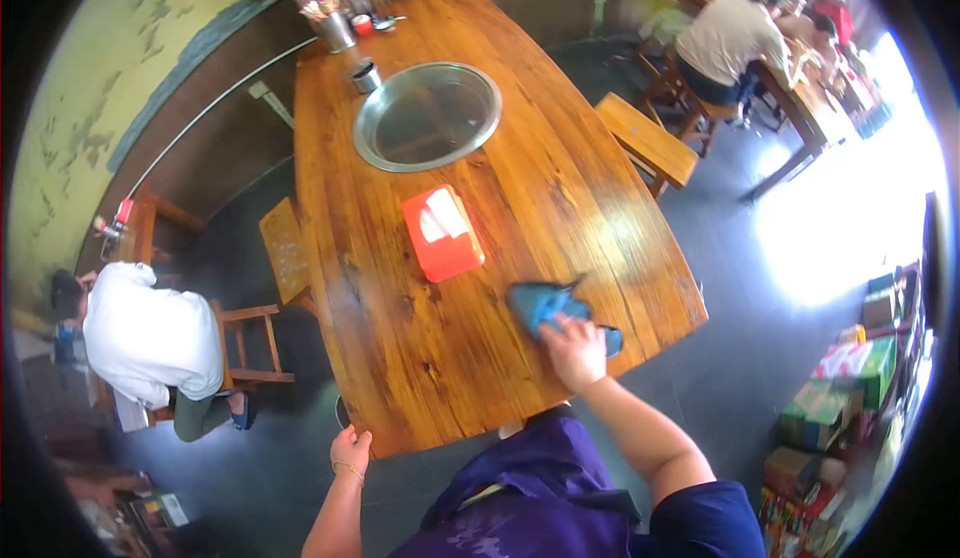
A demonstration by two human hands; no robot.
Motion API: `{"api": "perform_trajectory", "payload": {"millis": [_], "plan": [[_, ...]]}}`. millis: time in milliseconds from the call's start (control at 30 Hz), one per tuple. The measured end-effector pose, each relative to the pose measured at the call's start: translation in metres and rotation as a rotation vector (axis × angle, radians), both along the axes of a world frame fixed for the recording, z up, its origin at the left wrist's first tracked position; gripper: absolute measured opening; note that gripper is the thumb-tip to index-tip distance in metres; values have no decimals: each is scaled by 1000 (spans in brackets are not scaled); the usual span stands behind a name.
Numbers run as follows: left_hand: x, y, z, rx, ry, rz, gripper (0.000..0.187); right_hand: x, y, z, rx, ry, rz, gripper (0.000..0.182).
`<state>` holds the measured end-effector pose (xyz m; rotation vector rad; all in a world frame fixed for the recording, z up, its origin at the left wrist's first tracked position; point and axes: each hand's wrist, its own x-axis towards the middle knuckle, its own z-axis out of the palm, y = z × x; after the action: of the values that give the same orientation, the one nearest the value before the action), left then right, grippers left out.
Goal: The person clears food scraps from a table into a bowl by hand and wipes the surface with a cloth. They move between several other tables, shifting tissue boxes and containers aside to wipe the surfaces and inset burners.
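My right hand (575, 350) presses flat on a blue cloth (548, 305) lying on the wooden table (460, 348) near its front right part. My left hand (350, 450) rests by the table's near left corner, fingers curled at the edge, a thin bracelet on the wrist. A red tissue box (442, 232) lies on the table just left of the cloth, apart from it. Further back a round metal basin (428, 115) is sunk into the tabletop.
A metal cup (365, 76) and a holder with chopsticks (333, 26) stand at the table's far end. Wooden benches (648, 140) flank the table. A person in white (150, 333) sits at left; others sit at a table (810, 108) at back right. Boxes (850, 378) are stacked at right.
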<state>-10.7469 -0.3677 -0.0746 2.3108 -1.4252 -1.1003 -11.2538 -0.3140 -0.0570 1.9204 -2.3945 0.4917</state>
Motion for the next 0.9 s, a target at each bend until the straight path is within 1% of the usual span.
{"api": "perform_trajectory", "payload": {"millis": [33,67,100,200,300,367,433,467,533,567,633,667,700,767,833,867,900], "plan": [[-5,4,1,-49,22,23,59,4,-14,-2,-50,-89,109,36],[-12,5,5,-98,42,46,57,-2,-36,1,-23,-131,104,35],[-24,4,17,-73,-11,37,55,-12,-62,4,3,-173,101,34],[-62,-4,59,17,-133,29,52,-57,-178,0,5,-145,15,34],[-81,-27,66,134,-243,41,54,-82,-318,-12,-80,-227,-183,31],[-87,-34,65,214,-363,60,58,-73,-390,-18,58,-313,320,34],[-98,-48,64,334,-475,63,63,-46,-432,-15,122,-196,783,38],[-102,-53,63,396,-529,62,67,-36,-449,-16,91,-151,824,40],[-103,-51,48,421,-601,39,82,-21,-486,-17,23,-62,898,43],[-107,-47,39,436,-634,24,90,-14,-508,-18,51,-34,883,43],[-125,-38,31,306,-625,-63,105,-10,-562,-20,106,23,840,44],[-135,-39,32,241,-625,-117,113,-18,-595,-27,117,47,735,44],[-151,-50,43,275,-576,-136,117,-27,-631,-34,131,70,634,44],[-189,-76,63,354,-465,-156,125,-79,-685,-19,283,125,396,47],[-188,-69,53,320,-469,-140,125,-137,-718,-30,163,73,165,48],[-187,-68,48,300,-469,-135,125,-160,-729,-28,189,28,95,50],[-193,-75,50,339,-470,-120,126,-169,-737,-28,220,-16,28,53]]}}
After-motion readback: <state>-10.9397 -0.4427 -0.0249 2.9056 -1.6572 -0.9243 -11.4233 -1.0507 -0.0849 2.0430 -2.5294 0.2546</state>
